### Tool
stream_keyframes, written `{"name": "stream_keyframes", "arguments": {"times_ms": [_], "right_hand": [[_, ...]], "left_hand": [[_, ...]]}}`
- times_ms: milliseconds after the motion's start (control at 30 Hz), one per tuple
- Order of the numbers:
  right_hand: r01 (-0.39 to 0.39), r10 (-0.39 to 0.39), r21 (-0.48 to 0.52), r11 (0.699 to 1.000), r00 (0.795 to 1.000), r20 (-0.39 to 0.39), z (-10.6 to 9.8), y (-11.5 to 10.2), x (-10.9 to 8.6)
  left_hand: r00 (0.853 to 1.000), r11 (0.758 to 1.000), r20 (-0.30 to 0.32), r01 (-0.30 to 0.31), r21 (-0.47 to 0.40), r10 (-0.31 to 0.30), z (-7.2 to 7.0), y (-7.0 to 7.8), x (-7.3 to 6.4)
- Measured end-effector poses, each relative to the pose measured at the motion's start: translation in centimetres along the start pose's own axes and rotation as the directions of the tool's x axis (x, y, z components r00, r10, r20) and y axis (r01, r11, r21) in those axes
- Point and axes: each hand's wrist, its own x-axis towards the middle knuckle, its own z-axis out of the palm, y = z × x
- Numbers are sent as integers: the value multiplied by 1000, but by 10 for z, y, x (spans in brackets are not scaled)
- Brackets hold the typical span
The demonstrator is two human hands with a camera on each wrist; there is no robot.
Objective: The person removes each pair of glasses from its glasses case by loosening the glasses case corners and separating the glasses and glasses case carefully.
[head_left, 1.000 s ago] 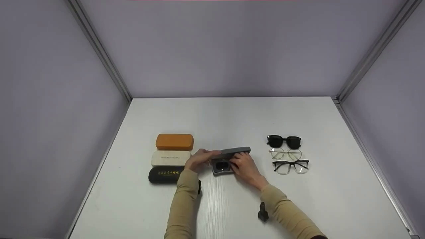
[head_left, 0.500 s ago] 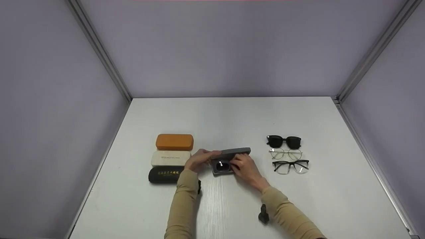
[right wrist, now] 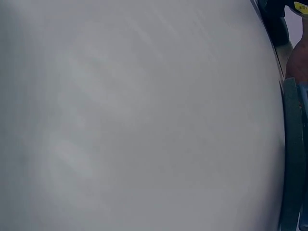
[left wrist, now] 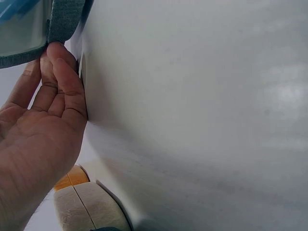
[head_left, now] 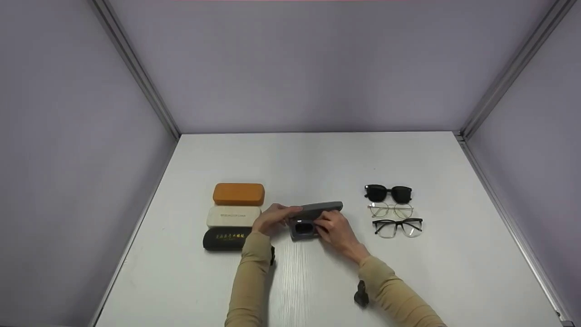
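Observation:
A grey glasses case [head_left: 317,208] stands with its lid raised in the middle of the table. Dark-lensed sunglasses [head_left: 304,228] lie in its lower half, one lens showing and the other side covered by fingers. My left hand [head_left: 271,219] grips the case's left end, thumb on the lid. In the left wrist view, curled fingers of that hand [left wrist: 48,120] touch the edge of the case [left wrist: 67,19]. My right hand [head_left: 337,231] reaches in from the right, its fingers pinching the sunglasses' right side. The right wrist view catches only the case's side [right wrist: 292,154].
Left of the hands, an orange case [head_left: 238,194], a white case [head_left: 233,216] and a black case [head_left: 224,239] lie in a column. To the right are black sunglasses [head_left: 388,194], thin gold-framed glasses [head_left: 391,210] and black-framed glasses [head_left: 397,228]. Panels surround the table.
The sunglasses' visible lens has shifted its tilt slightly, a bright reflection coming and fading. The lid and left hand stay put, while the right wrist has edged slightly right.

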Motion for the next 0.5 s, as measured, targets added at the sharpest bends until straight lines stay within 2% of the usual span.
{"name": "stream_keyframes", "arguments": {"times_ms": [500], "right_hand": [[45, -44, 21, 999, 997, -65, -20, 1, -10]], "left_hand": [[1000, 1000, -9, -2, -1, 2, 1, -1, -1]]}}
